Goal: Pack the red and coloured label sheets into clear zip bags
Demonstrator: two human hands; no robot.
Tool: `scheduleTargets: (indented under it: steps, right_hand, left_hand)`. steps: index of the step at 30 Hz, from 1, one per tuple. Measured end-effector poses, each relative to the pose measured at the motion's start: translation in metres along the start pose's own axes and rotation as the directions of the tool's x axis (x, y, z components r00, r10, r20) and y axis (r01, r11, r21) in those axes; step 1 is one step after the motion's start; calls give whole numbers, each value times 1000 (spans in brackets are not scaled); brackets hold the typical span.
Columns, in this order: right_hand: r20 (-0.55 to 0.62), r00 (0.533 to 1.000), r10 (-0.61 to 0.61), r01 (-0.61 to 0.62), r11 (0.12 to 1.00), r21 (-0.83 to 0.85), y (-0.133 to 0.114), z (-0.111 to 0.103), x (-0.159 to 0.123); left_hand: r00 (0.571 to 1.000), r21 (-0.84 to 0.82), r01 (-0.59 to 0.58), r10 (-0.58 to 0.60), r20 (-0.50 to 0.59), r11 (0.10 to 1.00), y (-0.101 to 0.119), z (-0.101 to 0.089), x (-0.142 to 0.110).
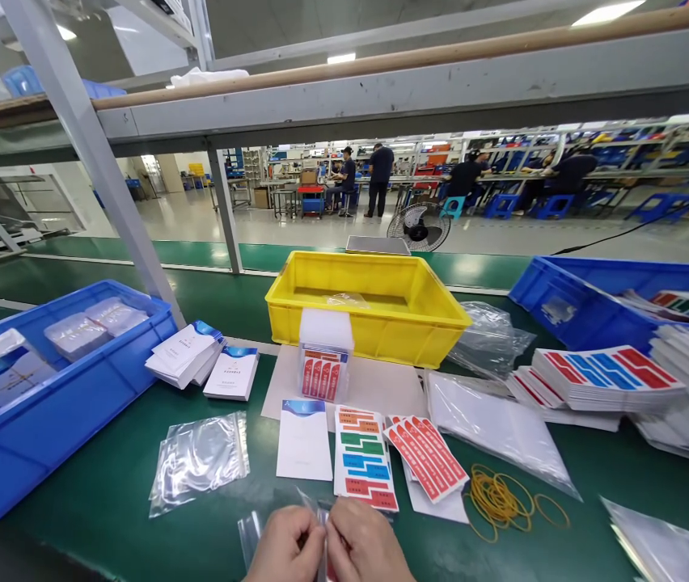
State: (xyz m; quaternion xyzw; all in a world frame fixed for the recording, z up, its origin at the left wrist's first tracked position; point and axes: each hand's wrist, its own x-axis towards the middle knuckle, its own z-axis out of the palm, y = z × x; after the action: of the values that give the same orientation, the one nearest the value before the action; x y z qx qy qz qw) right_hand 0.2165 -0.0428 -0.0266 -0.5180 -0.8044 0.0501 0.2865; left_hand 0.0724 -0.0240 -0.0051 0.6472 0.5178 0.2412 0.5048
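Note:
At the near edge of the table, my left hand [289, 543] and my right hand [367, 540] are side by side, fingers pinched on a clear plastic bag [306, 499]. A bit of red and white print shows between them; most of the bag is hidden by my hands. Just beyond lie a white booklet with a blue top [304, 443], a sheet of coloured stickers [364, 454] and red sticker sheets [428, 457]. To the left is a pile of clear zip bags [200, 459]. Yellow rubber bands [499, 499] lie to the right.
A yellow bin [369, 330] stands behind a clear box of stickers [323, 368]. Blue bins flank the table at left [71, 416] and right [587, 307]. Booklet stacks [187, 353] and sticker stacks [608, 378] sit beside them. A metal shelf beam [381, 101] crosses overhead; people work far behind.

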Motion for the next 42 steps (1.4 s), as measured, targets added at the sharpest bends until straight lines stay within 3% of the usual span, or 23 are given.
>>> scheduleTargets:
  steps: [5,9,12,14,15,16,17,18,19,21,24,27,29,32,35,38,42]
  right_hand:
    - [-246,969,-16,-13,993,-117,0,-5,1]
    - [-179,968,-176,165,983,-78,-5,-8,2]
    - [-83,976,-203,201,979,-36,-6,-8,1]
    - [-29,983,-181,183,978,100,-4,-10,1]
    - [-5,985,-171,168,965,200,-4,-12,2]
    - [21,987,-160,146,943,298,-3,-14,2]
    - [54,987,-149,118,918,378,-2,-17,3]
    - [98,985,-140,84,896,436,-1,-19,3]
    - [149,981,-127,44,884,466,0,-22,3]
    - [257,962,-93,-37,888,458,2,-25,3]
    - [365,927,-82,-83,906,416,1,-32,4]
    - [317,937,-148,-1,905,426,-3,-38,13]
    - [261,953,-153,61,941,332,-5,-38,24]
    - [295,949,-116,116,993,19,-7,-28,46]
    - [395,918,-37,142,960,-241,-9,-14,64]
    - [404,913,-48,199,919,-340,-12,-3,72]
    - [388,912,-130,274,898,-344,-6,2,73]
  left_hand:
    - [999,-33,50,-50,-2,998,-1,5,2]
    - [996,-76,75,-78,-39,994,0,-4,3]
    - [997,-75,54,-58,-54,996,8,-21,-2]
    - [985,28,-143,145,-90,989,17,-33,-7]
    - [944,138,-311,323,-72,940,23,-39,-10]
    - [876,257,-471,483,19,844,28,-44,-12]
    - [815,345,-572,564,135,744,33,-49,-14]
    - [773,405,-630,588,239,663,38,-53,-14]
    - [764,447,-642,563,314,622,41,-58,-14]
    - [806,523,-591,470,360,614,43,-66,-13]
    - [882,586,-471,334,333,659,39,-78,-12]
    - [922,553,-375,238,305,744,30,-85,-15]
    - [944,501,-301,179,278,812,23,-83,-18]
    - [964,394,-196,102,246,898,11,-74,-21]
    - [971,296,-119,49,233,948,2,-65,-24]
    - [977,200,-38,-6,214,979,-6,-62,-26]
    - [981,-7,49,-47,189,999,-14,-62,-27]
